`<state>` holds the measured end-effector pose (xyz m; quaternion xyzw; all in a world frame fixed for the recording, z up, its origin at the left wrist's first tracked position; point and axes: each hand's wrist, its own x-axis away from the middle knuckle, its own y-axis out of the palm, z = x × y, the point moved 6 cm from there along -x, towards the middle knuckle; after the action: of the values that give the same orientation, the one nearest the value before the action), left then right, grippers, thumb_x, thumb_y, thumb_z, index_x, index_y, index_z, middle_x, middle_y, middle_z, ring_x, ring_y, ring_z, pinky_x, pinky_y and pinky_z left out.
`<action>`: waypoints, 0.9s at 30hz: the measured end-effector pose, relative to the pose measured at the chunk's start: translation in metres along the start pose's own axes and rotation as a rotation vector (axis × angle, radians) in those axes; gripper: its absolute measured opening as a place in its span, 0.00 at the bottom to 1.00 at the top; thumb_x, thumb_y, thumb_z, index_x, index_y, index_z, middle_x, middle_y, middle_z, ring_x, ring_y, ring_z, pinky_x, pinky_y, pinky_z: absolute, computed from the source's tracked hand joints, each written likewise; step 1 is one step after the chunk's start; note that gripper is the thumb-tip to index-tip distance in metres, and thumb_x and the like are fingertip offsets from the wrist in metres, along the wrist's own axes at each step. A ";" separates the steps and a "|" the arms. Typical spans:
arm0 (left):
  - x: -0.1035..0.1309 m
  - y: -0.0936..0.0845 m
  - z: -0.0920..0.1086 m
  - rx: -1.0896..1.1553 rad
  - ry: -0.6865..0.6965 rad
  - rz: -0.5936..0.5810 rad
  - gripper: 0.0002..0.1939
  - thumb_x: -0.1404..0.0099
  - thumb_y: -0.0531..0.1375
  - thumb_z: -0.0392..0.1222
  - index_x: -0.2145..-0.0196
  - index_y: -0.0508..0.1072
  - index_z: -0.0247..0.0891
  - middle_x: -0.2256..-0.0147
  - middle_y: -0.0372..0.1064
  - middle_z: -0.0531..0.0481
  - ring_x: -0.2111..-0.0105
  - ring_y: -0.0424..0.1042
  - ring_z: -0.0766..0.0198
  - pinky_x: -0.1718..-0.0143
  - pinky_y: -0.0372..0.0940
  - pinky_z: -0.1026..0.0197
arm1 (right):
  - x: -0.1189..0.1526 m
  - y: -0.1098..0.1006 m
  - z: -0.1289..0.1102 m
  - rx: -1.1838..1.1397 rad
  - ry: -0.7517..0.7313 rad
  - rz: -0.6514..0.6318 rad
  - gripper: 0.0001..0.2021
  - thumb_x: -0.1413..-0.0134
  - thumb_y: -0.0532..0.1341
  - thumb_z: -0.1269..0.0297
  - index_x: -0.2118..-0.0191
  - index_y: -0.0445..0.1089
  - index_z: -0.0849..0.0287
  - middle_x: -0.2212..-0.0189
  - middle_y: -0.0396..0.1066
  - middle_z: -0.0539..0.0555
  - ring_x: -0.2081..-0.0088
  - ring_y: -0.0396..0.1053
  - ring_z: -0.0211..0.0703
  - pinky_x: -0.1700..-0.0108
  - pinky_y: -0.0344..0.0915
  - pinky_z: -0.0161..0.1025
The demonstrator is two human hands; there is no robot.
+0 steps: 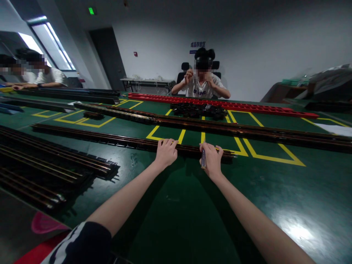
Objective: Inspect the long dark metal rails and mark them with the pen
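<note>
Rails (55,158), copper-striped and dark, lie grouped at the left of the green bench (261,190); finished or waiting, I can't tell. Next, a single slim rail (110,139) stretches across the middle. The left hand (166,153) rests on it, grip unclear. The right hand (213,159) is closed around a screwdriver (203,159) near its right end. This one looks mid-work; what remains doesn't show.
</note>
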<state>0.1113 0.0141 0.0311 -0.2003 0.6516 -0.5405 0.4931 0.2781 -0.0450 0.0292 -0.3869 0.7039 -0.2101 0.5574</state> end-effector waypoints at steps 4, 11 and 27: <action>0.000 0.001 -0.001 0.000 0.001 -0.007 0.22 0.34 0.47 0.36 0.47 0.71 0.36 0.49 0.71 0.43 0.48 0.67 0.52 0.44 0.55 0.47 | 0.000 -0.003 -0.001 -0.058 -0.030 0.006 0.10 0.56 0.54 0.76 0.67 0.59 0.54 0.57 0.76 0.56 0.51 0.70 0.51 0.45 0.50 0.51; 0.000 0.000 0.000 0.008 0.000 -0.007 0.21 0.35 0.48 0.34 0.47 0.71 0.37 0.49 0.72 0.43 0.48 0.67 0.52 0.45 0.56 0.47 | -0.003 -0.001 -0.006 -0.038 0.003 -0.075 0.05 0.48 0.57 0.65 0.66 0.58 0.54 0.60 0.75 0.57 0.53 0.70 0.54 0.46 0.52 0.53; 0.000 -0.001 0.000 0.004 -0.003 0.007 0.21 0.36 0.49 0.34 0.48 0.72 0.37 0.50 0.71 0.42 0.49 0.67 0.51 0.46 0.55 0.46 | -0.002 -0.004 -0.008 -0.020 -0.032 -0.076 0.08 0.54 0.56 0.72 0.66 0.57 0.54 0.59 0.75 0.57 0.55 0.70 0.52 0.46 0.53 0.50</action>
<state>0.1109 0.0133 0.0323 -0.1978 0.6505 -0.5399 0.4961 0.2716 -0.0466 0.0355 -0.4223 0.6817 -0.2176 0.5564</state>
